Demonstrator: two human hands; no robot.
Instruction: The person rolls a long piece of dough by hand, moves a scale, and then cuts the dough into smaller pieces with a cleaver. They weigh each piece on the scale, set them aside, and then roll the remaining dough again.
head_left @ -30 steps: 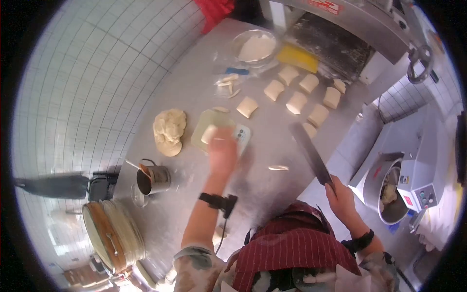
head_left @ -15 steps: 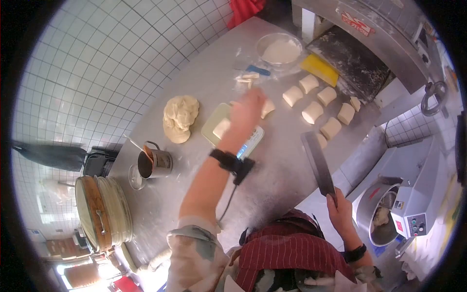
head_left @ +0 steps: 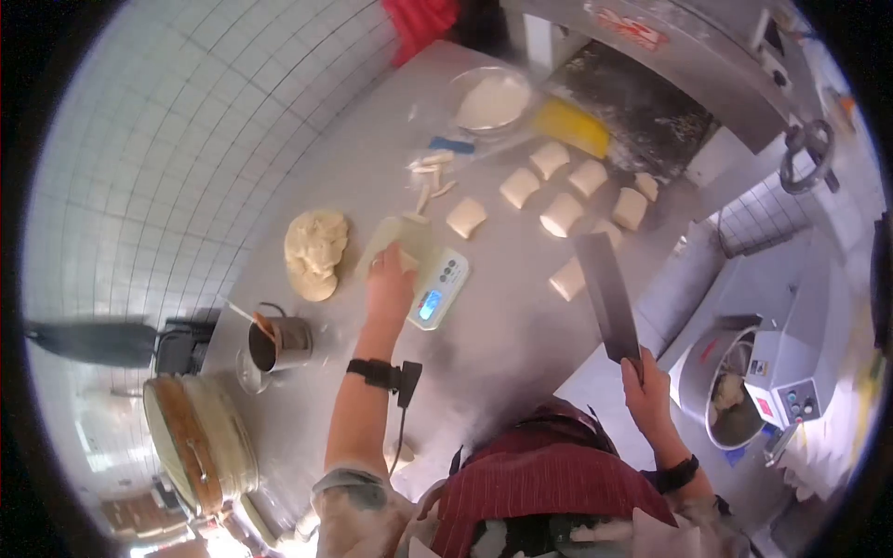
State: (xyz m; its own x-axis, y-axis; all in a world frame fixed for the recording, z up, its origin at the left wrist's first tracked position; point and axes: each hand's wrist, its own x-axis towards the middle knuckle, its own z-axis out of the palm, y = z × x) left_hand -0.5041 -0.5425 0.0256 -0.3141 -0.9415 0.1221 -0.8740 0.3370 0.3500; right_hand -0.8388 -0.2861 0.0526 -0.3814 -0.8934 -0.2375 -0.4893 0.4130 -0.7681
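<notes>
My left hand (head_left: pixel 391 279) is over the pale tray of the kitchen scale (head_left: pixel 439 290), its fingers closed round a piece of dough (head_left: pixel 407 262) that they mostly cover. The scale's blue display is lit. My right hand (head_left: pixel 646 389) grips a broad-bladed knife (head_left: pixel 609 296), blade pointing up and away from me. A large dough lump (head_left: pixel 316 253) lies left of the scale. One cut piece (head_left: pixel 466 218) sits just beyond the scale, and several more (head_left: pixel 562 215) lie to the right, some partly behind the blade. Thin dough strips (head_left: pixel 433 170) are behind the scale.
A flour bowl (head_left: pixel 493 100), blue scraper (head_left: pixel 452 145) and yellow scraper (head_left: pixel 572 126) are at the back beside a machine (head_left: pixel 642 93). A metal jug (head_left: pixel 284 343) and stacked round sieves (head_left: pixel 197 445) stand at left. A mixer (head_left: pixel 786 358) is at right.
My left hand has moved from beyond the scale back toward me, onto its tray. The view has shifted; the knife remains in my right hand.
</notes>
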